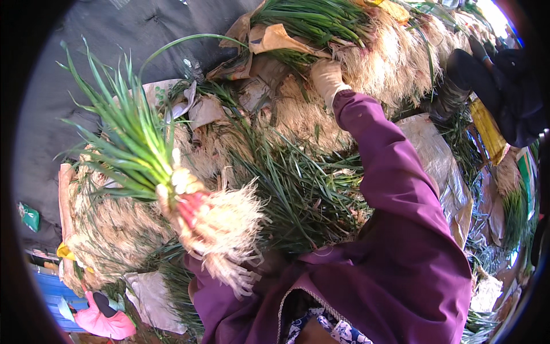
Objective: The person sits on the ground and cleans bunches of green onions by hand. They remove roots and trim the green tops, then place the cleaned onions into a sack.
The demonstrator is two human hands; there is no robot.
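My left hand (pixel 182 182), in a pale glove, is closed around a bunch of spring onions (pixel 192 209). The bunch is raised in front of me, with green leaves fanning to the upper left, reddish stem bases and long pale roots hanging toward the lower right. My right hand (pixel 328 80), also gloved, is stretched forward to the edge of a brown sack sheet (pixel 286 40) beside a heap of rooted spring onions (pixel 381 54). Its fingers are hidden, so I cannot tell whether they grip anything.
Loose green leaves (pixel 303 186) lie heaped below my right arm. Another pile of rooted onions (pixel 117 229) spreads to the left. A dark sheet (pixel 109 34) covers the far left. Shiny sacking (pixel 427 146) lies right of my arm. A person in dark clothing (pixel 510 86) is at the far right.
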